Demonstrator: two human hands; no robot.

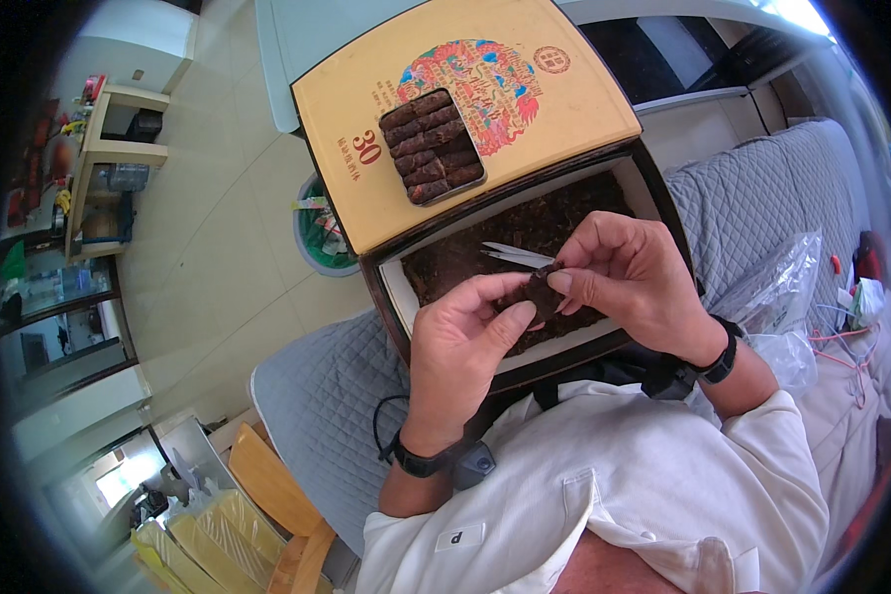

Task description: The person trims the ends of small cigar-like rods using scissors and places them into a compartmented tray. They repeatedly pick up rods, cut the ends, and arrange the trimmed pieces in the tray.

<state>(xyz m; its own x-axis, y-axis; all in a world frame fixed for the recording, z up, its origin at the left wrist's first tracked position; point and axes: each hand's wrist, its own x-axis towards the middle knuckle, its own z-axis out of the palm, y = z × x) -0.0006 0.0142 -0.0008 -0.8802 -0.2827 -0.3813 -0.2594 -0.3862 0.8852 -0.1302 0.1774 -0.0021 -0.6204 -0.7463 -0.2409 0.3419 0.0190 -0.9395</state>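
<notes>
A pale wooden open-fronted shelf [124, 124] stands at the far left on cream floor tiles [223, 168]. Next comes a round waste bin [319, 267] with a green liner, beside a large yellow box lid [584, 94] with a colourful round print. Left of the lid's middle, toward its near edge, lies a shallow rectangular tray [484, 166] of dark brown rolls [431, 148]. Below the lid, an open dark-edged box [393, 289] holds dark brown shreds [455, 252].

Over the box's near half, the left hand's [460, 332] fingers are curled, thumb pinching one end of a crinkled dark brown piece [543, 295]. Silver scissors [510, 254] point left above the piece, their rear end hidden. The right hand's [629, 272] fingers are also closed, gripping the piece's other end; whether they hold the scissors, I cannot tell. Farther right are a grey quilted cover [742, 178] and a clear plastic bag [777, 292].
</notes>
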